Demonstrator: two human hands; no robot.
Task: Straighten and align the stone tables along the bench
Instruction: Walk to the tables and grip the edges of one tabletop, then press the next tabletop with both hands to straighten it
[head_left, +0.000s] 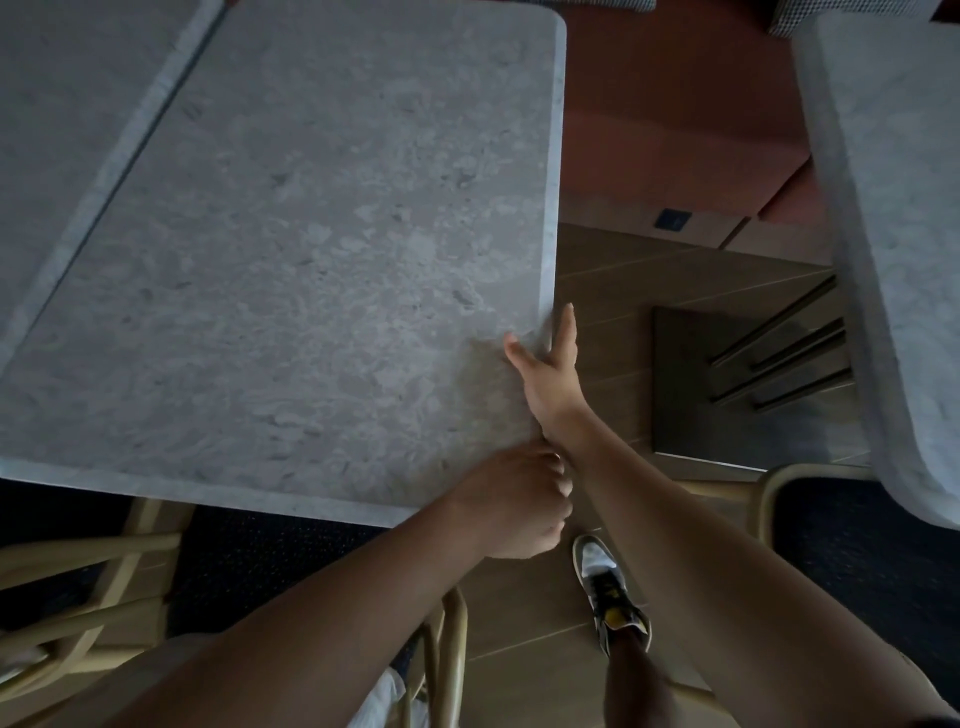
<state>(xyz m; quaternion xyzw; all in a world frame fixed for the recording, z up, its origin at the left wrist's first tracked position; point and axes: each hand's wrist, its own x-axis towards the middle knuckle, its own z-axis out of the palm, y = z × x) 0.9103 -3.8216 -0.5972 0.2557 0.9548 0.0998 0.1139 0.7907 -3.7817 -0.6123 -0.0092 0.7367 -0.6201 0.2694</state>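
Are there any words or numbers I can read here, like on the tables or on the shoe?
No words or numbers can be read anywhere in this picture.
table: plain stone, no writing.
shoe: yellow and black marks, no letters that can be read.
small dark plate on the bench: too small and dim to tell if it has writing.

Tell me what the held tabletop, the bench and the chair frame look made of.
Tabletop: stone or stone-look composite, matte, mottled grey with a paler rounded edge. Bench: reddish-brown upholstery, likely leather or vinyl; smooth, seamed. Chair frame: tan curved rods, probably bentwood or rattan.
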